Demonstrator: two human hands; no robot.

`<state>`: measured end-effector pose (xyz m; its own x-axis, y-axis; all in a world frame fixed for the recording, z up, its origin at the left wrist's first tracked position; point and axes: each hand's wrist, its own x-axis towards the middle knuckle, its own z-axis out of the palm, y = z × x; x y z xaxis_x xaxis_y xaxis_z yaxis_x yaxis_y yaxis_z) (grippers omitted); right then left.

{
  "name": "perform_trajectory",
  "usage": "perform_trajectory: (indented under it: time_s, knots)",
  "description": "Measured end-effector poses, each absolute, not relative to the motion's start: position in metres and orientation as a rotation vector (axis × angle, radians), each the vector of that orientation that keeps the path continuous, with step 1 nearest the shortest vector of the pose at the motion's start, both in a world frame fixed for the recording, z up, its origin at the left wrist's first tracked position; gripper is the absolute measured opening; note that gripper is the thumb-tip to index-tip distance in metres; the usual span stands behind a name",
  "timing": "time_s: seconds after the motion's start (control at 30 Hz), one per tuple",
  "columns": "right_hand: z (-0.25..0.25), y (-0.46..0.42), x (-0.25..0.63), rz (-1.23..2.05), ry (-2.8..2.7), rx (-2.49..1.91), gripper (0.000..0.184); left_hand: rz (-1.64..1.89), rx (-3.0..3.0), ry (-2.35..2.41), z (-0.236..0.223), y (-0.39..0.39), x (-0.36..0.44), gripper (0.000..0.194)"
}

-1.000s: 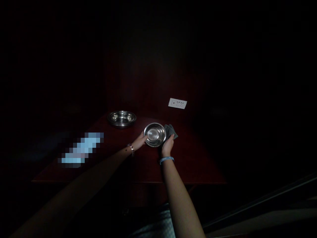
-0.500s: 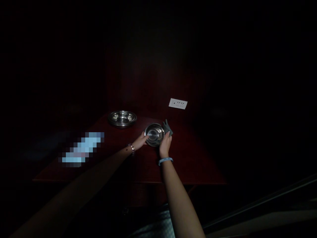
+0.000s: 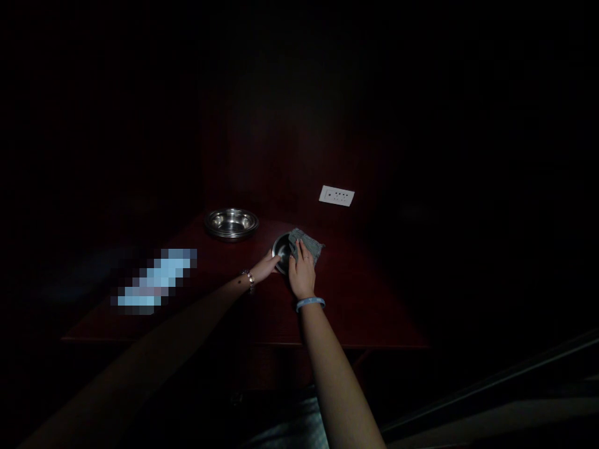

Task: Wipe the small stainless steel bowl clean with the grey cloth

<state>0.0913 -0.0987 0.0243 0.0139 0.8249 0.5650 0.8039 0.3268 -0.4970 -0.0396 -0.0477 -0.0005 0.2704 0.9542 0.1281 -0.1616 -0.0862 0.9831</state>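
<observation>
A small steel bowl (image 3: 282, 247) rests on a dark red table (image 3: 355, 299) in a very dim room. My left hand (image 3: 266, 267) grips the bowl's near left rim. My right hand (image 3: 301, 272) lies over the bowl and presses a grey cloth (image 3: 307, 242) into it, fingers closed on the cloth. Most of the bowl is hidden under the cloth and hand. A bracelet sits on my left wrist and a light blue band on my right.
A stack of steel bowls (image 3: 231, 222) stands at the table's back left. A white outlet plate (image 3: 336, 195) is on the dark wall behind. A blurred pale blue patch (image 3: 156, 280) lies at the table's left. Surroundings are almost black.
My right hand lifted the grey cloth from beside the bowl and moved it left, over and into the bowl. My left hand kept its hold on the rim.
</observation>
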Motion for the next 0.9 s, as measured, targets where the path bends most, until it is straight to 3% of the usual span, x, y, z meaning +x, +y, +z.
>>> perform_trajectory:
  time_s: [0.33, 0.7, 0.9]
  knots:
    - [0.020, -0.096, 0.090, -0.006, -1.865, -1.468, 0.053, 1.080, 1.216, 0.900, 0.009, -0.054, -0.039, 0.033]
    - [0.024, -0.100, 0.089, 0.050, -1.895, -1.402, 0.045, 1.103, 1.286, 0.831, 0.008, -0.057, -0.039, 0.053]
    - [0.029, -0.104, 0.087, 0.104, -1.904, -1.487, 0.050, 1.114, 1.270, 0.941, 0.005, -0.054, -0.040, 0.053]
